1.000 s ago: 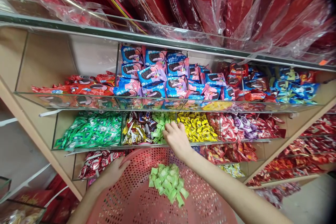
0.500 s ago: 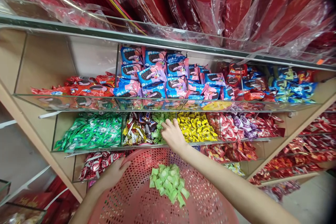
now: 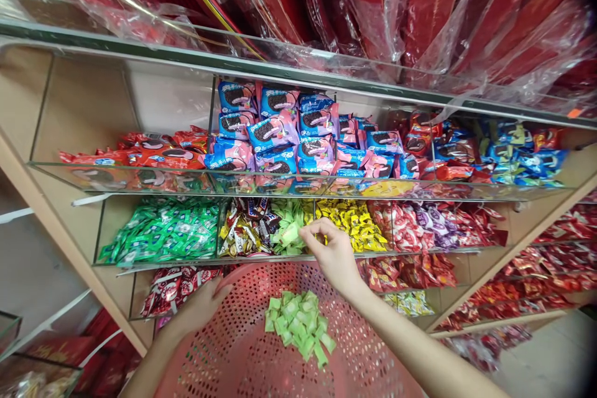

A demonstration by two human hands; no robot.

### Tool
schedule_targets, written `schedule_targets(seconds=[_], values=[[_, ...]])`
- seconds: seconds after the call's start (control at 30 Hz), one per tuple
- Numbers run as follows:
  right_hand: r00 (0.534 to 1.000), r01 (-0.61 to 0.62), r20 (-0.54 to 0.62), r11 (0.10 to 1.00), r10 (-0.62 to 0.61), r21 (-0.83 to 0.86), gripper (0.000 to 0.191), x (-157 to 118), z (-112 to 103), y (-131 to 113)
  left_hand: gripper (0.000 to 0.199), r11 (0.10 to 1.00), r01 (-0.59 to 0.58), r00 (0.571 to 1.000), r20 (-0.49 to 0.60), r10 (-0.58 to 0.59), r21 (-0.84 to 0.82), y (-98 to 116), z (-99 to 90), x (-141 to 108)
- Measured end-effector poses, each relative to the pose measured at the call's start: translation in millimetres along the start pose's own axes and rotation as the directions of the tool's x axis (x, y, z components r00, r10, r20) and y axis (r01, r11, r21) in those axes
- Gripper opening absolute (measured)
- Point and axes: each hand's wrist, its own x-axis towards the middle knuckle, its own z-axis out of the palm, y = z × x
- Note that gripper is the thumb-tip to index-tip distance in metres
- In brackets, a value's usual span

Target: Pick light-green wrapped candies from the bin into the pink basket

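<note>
My left hand (image 3: pixel 203 305) is closed over the left rim of a red perforated plastic basket (image 3: pixel 224 348). A small heap of light-green wrapped candies (image 3: pixel 298 326) lies inside the basket. My right hand (image 3: pixel 333 255) is above the basket's far rim, thumb and forefinger pinched together. At its fingertips is a pale green wrapped candy (image 3: pixel 293 233), slightly blurred, in front of the shelf compartment of the same green candies (image 3: pixel 286 211). Just behind the hand are yellow-wrapped candies (image 3: pixel 354 221), and gold and brown wrapped sweets (image 3: pixel 240 233) lie to the left.
Green-wrapped sweets (image 3: pixel 163 230) fill the left compartment of the middle shelf. Blue and pink cookie packs (image 3: pixel 275 130) stand stacked above, behind a glass front edge (image 3: pixel 289 185). Red and purple packets (image 3: pixel 420 224) sit to the right. Plastic-wrapped red items (image 3: pixel 364 0) crowd the top shelf.
My right hand has drawn back from the green candy compartment, moving right and down, with its fingers now pinched. The left hand and the basket stay nearly in place.
</note>
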Motion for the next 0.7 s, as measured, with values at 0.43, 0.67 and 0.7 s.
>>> schedule_targets(seconds=[0.43, 0.67, 0.7], values=[[0.961, -0.270, 0.030, 0.913, 0.274, 0.306, 0.025, -16, -8, -4, 0.036, 1.000, -0.002, 1.000, -0.008, 0.002, 0.002, -1, 1.4, -1], [0.869, -0.479, 0.246, 0.852, 0.428, 0.212, 0.030, -67, -1, 29, 0.035, 1.000, -0.006, 1.000, -0.002, 0.006, 0.025, -2, 2.2, 0], [0.846, -0.517, 0.270, 0.832, 0.460, 0.200, 0.031, -74, 0, 37, 0.035, 0.999, -0.002, 1.000, 0.000, 0.002, 0.033, -2, 2.2, 0]])
